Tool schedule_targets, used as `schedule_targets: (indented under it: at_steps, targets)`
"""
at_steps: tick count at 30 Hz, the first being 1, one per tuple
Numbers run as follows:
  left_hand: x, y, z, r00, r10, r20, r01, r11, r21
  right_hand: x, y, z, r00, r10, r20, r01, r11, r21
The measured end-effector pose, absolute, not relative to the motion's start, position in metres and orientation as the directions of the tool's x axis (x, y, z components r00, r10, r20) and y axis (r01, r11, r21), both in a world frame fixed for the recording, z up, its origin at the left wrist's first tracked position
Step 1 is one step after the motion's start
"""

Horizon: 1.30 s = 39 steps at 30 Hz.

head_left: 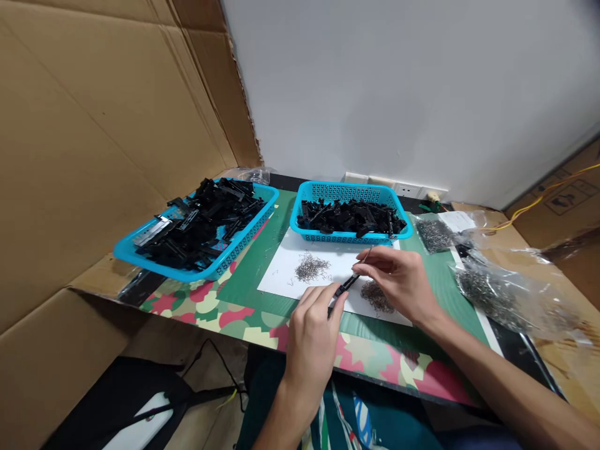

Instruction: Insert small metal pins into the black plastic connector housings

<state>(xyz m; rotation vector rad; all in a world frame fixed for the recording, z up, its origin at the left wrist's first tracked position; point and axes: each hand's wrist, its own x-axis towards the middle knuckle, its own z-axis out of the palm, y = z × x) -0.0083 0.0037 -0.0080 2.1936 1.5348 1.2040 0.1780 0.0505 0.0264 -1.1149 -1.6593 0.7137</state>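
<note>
My left hand point(315, 315) has its fingers closed round a narrow black plastic part point(347, 285), held at a slant over the paper. At the part's far end my right hand point(396, 275) is pinched, with a thin metal piece point(368, 254) showing at its fingertips; whether it is a tool or a loose piece I cannot tell. Under and beside the hands lies a white sheet of paper point(276, 276). It carries a pile of small bent wire pieces point(311, 267) on the left and another pile of wire pieces point(375, 296), partly behind my right hand.
A blue basket point(225, 265) heaped with black plastic parts stands on the left; a second blue basket point(307, 234) of smaller black parts is behind the paper. Clear bags of metal pieces point(492, 294) lie on the right. Cardboard point(103, 137) walls the left side.
</note>
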Motion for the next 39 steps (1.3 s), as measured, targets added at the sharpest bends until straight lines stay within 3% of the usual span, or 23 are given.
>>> schedule_targets:
  at_steps: [3, 7, 18, 25, 28, 30, 34, 39]
  targets:
    - [-0.008, 0.003, -0.008, 0.134, 0.858, 0.496, 0.688, -0.441, 0.576, 0.168, 0.049, 0.024, -0.107, 0.967, 0.23, 0.189, 0.247, -0.95]
    - [-0.008, 0.004, -0.008, 0.144, 0.85, 0.507, 0.675, -0.459, 0.577, 0.161, 0.051, 0.022, -0.11, 0.974, 0.2, 0.177, 0.218, -0.96]
    - [-0.006, 0.004, -0.003, 0.176, 0.842, 0.51, 0.646, -0.49, 0.586, 0.16, 0.047, 0.031, -0.267, 0.914, 0.306, 0.392, 0.393, -0.832]
    - [-0.006, 0.005, -0.002, 0.155, 0.854, 0.497, 0.673, -0.459, 0.579, 0.156, 0.043, 0.027, -0.308, 0.879, 0.365, 0.41, 0.469, -0.782]
    - [-0.008, 0.005, -0.004, 0.136, 0.846, 0.516, 0.665, -0.464, 0.585, 0.155, 0.042, 0.024, -0.25, 0.868, 0.428, 0.367, 0.494, -0.788]
    - [-0.009, 0.005, -0.002, 0.098, 0.828, 0.552, 0.65, -0.474, 0.595, 0.159, 0.042, 0.027, -0.119, 0.852, 0.511, 0.347, 0.518, -0.782]
    - [-0.003, 0.016, 0.02, 0.08, 0.74, 0.668, 0.626, -0.559, 0.544, 0.182, 0.045, 0.041, 0.174, 0.69, 0.702, 0.456, 0.575, -0.679]
    - [0.025, 0.061, 0.064, 0.181, 0.63, 0.756, 0.634, -0.662, 0.4, 0.224, 0.052, 0.045, 0.195, 0.413, 0.89, 0.73, 0.545, -0.413]
